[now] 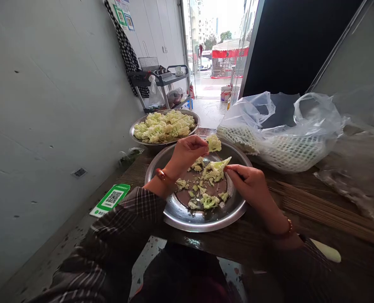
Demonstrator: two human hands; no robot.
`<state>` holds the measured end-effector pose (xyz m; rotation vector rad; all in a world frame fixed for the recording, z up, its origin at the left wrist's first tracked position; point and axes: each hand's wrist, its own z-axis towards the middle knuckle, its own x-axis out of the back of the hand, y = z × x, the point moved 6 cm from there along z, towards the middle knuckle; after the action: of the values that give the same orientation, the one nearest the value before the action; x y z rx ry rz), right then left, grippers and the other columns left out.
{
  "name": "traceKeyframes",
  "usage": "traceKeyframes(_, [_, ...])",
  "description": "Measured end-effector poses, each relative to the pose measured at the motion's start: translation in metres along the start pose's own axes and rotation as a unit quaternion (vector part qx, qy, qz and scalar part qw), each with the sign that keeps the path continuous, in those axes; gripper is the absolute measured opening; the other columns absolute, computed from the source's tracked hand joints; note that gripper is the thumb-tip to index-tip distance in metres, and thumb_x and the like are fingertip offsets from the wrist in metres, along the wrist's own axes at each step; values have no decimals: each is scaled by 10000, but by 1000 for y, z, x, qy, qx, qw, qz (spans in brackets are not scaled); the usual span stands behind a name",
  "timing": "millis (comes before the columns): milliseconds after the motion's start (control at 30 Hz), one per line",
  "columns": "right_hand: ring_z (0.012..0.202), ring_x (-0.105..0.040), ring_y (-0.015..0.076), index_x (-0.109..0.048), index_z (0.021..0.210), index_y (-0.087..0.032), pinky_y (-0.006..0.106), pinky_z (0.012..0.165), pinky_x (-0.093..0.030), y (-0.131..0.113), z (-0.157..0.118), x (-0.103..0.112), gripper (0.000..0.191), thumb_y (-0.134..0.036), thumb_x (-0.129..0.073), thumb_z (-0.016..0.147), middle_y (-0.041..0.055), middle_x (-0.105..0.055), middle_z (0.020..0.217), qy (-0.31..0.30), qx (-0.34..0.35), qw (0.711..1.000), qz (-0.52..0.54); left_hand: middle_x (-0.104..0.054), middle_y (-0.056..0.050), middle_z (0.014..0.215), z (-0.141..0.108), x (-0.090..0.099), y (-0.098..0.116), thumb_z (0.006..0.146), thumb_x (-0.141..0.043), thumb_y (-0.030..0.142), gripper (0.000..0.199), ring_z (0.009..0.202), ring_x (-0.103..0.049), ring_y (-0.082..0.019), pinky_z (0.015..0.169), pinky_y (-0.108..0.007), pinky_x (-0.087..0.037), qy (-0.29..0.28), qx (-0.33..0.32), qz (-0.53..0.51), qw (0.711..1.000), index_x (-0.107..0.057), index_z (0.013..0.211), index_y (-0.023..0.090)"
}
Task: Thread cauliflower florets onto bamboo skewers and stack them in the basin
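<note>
My left hand (188, 153) is closed in a pinch on a small pale cauliflower floret (214, 143), held above the far side of a wide steel basin (202, 225). Lower and to the right, my right hand (250, 181) has its thumb and fingers closed at the edge of a larger cauliflower piece (216, 170), whose cut stem points up and right. Loose cauliflower bits (209, 201) and crumbs lie on the basin's floor below both hands.
Behind the basin, a steel bowl (196, 120) is heaped with cauliflower. Plastic bags (294, 147) with net-wrapped contents stand at right, beside thin wooden skewers (328, 214). A pale handle (326, 251) lies near my right forearm. A green QR-code card (112, 200) is at left.
</note>
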<state>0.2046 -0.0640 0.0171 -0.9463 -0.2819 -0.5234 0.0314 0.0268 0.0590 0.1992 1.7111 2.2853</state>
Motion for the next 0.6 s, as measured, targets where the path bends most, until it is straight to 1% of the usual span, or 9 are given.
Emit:
traceKeyframes(133, [778,-743,222,-796,901,-202,305,690,-523,0,1,0,227,-286,-589,938,41,-810,893,5,-3,1000,10,-659,12,684,-1,-2,-2,641,-805,175,163,627,-599,-86,625,-235,-480,-2,-7,2,1000,-663,713,137])
traceKeyframes(200, [760,-739,221,-795,887,-201,305,680,-519,0,1,0,230,-290,-589,935,40,-808,874,9,-3,1000,14,-662,6,710,-2,-7,-3,642,-797,170,148,636,-588,-87,635,-239,-471,-18,-7,14,1000,-671,710,135])
traceKeyframes(300, [749,-734,220,-796,883,-200,306,675,-515,2,3,1,233,-303,-592,929,39,-805,854,20,-11,999,22,-669,-9,764,-4,-18,-6,626,-798,159,141,680,-579,-94,646,-237,-447,-58,-7,48,997,-683,701,128])
traceKeyframes(367, [750,-729,217,-794,890,-197,304,681,-513,3,3,2,227,-310,-600,922,39,-803,849,31,-21,999,31,-660,-9,771,-5,-22,-7,630,-803,165,147,707,-570,-97,668,-233,-438,-61,-10,61,996,-684,708,126])
traceKeyframes(433, [726,-716,206,-790,897,-190,296,672,-508,5,4,1,228,-323,-606,920,37,-797,828,34,-30,998,43,-656,-11,782,-6,-21,-7,671,-808,217,169,734,-568,-103,696,-232,-441,-52,-5,59,997,-695,759,128])
traceKeyframes(500, [683,-694,192,-785,887,-183,289,646,-493,5,4,0,241,-338,-604,922,36,-786,796,34,-32,998,49,-665,-20,824,-7,-20,-8,733,-796,312,224,763,-571,-111,711,-232,-445,-51,6,54,997,-714,845,136])
traceKeyframes(533, [669,-684,187,-783,880,-182,286,635,-485,4,4,0,250,-345,-599,925,36,-781,783,32,-33,998,49,-670,-24,844,-8,-20,-9,765,-778,366,259,771,-572,-114,712,-232,-446,-61,14,52,997,-721,882,141])
traceKeyframes(600, [649,-669,181,-781,861,-181,282,620,-472,3,5,0,263,-351,-591,928,34,-768,751,26,-33,998,47,-668,-29,842,-10,-24,-12,815,-728,458,326,759,-567,-120,701,-235,-444,-105,39,54,992,-729,905,145])
